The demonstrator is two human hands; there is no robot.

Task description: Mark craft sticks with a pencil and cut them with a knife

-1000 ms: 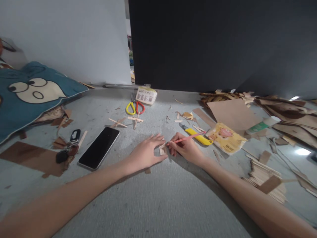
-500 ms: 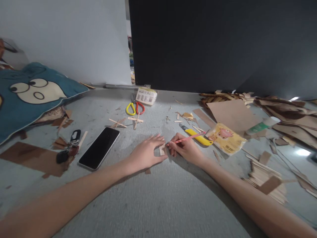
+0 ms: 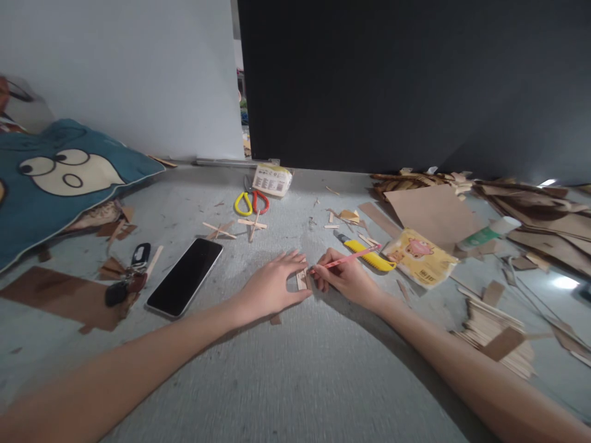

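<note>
My left hand (image 3: 271,284) rests on the table, thumb and fingers curved round a small pale wooden piece (image 3: 301,280) and holding it at its ends. Dark marks show on the piece, partly hidden by my fingers. My right hand (image 3: 344,277) is closed round a pink pencil (image 3: 347,259) in a writing grip. The pencil's tip points left, at the right edge of the wooden piece. Just beyond the right hand lies a yellow box cutter (image 3: 375,257).
A phone (image 3: 186,277) and keys (image 3: 132,280) lie left. Crossed wooden sticks (image 3: 252,225), scissors (image 3: 252,203) and a packet (image 3: 272,179) are beyond. A yellow packet (image 3: 420,258), glue stick (image 3: 489,234), cardboard (image 3: 429,212) and stacked sticks (image 3: 492,326) lie right.
Dark marks on the wooden piece look a little plainer now. Both hands and the pencil stay in nearly the same place.
</note>
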